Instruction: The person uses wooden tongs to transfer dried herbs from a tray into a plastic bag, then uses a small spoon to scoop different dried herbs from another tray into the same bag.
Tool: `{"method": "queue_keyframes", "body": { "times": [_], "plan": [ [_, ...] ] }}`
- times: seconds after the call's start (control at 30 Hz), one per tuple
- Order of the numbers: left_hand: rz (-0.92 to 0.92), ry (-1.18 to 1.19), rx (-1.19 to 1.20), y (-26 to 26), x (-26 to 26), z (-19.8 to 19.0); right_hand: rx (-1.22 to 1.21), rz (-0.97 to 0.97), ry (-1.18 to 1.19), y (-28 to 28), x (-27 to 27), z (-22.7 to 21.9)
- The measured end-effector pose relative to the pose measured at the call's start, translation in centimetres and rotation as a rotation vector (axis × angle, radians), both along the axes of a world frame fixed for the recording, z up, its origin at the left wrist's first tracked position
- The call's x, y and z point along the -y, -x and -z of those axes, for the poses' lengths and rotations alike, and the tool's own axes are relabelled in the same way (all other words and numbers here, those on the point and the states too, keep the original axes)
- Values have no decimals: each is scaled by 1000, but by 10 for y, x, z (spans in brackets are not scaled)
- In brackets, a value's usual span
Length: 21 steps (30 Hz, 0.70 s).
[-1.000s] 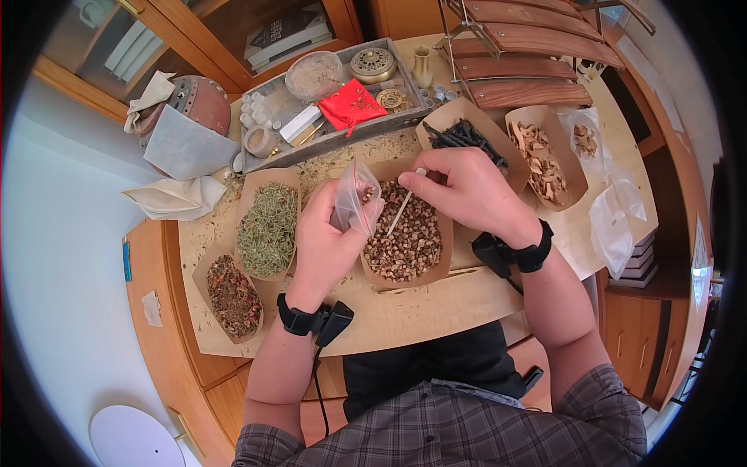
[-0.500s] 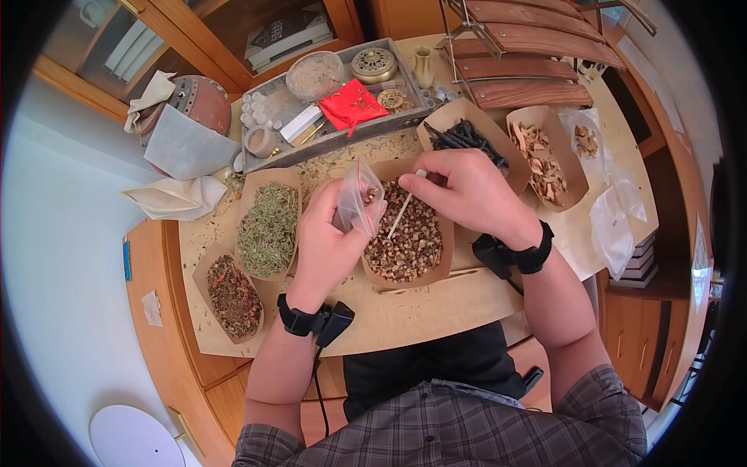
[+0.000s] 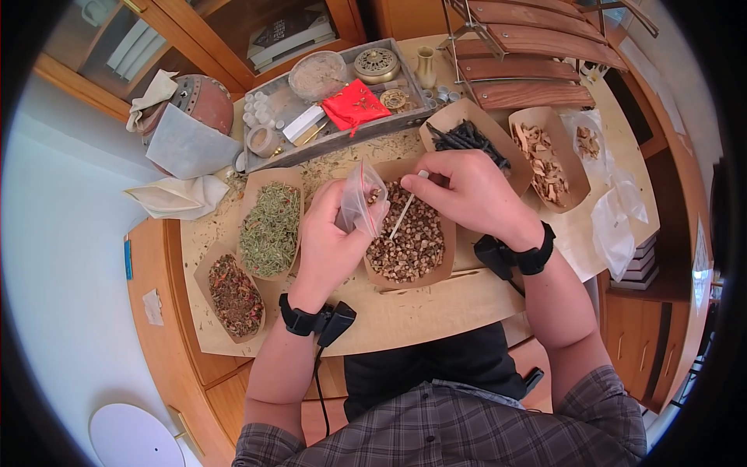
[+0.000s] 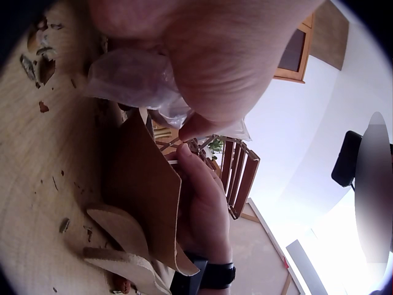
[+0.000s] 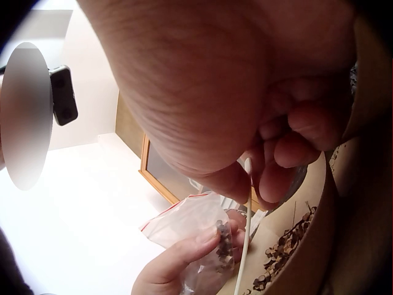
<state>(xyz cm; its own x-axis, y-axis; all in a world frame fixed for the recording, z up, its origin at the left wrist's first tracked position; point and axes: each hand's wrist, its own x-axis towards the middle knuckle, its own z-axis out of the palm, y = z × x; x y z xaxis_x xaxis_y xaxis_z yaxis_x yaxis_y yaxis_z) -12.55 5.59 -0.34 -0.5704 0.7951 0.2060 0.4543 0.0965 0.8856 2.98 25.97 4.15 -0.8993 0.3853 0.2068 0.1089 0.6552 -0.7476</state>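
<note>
My left hand (image 3: 325, 241) holds a clear zip bag (image 3: 356, 204) with a red line along its mouth. In the right wrist view, small dark brown pieces (image 5: 225, 241) show inside the bag. Thumb and fingers of my right hand (image 3: 476, 191) pinch a slender white stick (image 3: 403, 215), which has a slightly wider upper end. It slants down over a brown paper tray (image 3: 447, 251) heaped with chopped brown dried pieces (image 3: 411, 251). The bag overlaps the left part of this tray in the head view.
Left of the hands stand paper trays of green dried herb (image 3: 270, 227) and reddish mix (image 3: 233, 302). To the right are trays of black sticks (image 3: 471, 144) and pale slices (image 3: 545, 167). A grey wooden tray (image 3: 327, 144) with incense ware and a red pouch (image 3: 354, 107) lies behind.
The bag in my left hand has shifted very slightly to the right. My right hand and the white stick stay almost where they were.
</note>
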Motion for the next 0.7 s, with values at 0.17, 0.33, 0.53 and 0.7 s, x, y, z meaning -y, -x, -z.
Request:
{"method": "queue_keyframes", "body": {
  "times": [0.17,0.33,0.53,0.7],
  "plan": [
    [0,0,-17,0,0,0,-4,4,3,0,0,0],
    [3,0,-31,0,-1,-1,9,5,18,0,1,-1],
    [7,7,-20,0,0,1,14,-3,10,0,0,-2],
    [6,9,-15,0,0,0,20,3,10,0,1,-2]
  ]
}}
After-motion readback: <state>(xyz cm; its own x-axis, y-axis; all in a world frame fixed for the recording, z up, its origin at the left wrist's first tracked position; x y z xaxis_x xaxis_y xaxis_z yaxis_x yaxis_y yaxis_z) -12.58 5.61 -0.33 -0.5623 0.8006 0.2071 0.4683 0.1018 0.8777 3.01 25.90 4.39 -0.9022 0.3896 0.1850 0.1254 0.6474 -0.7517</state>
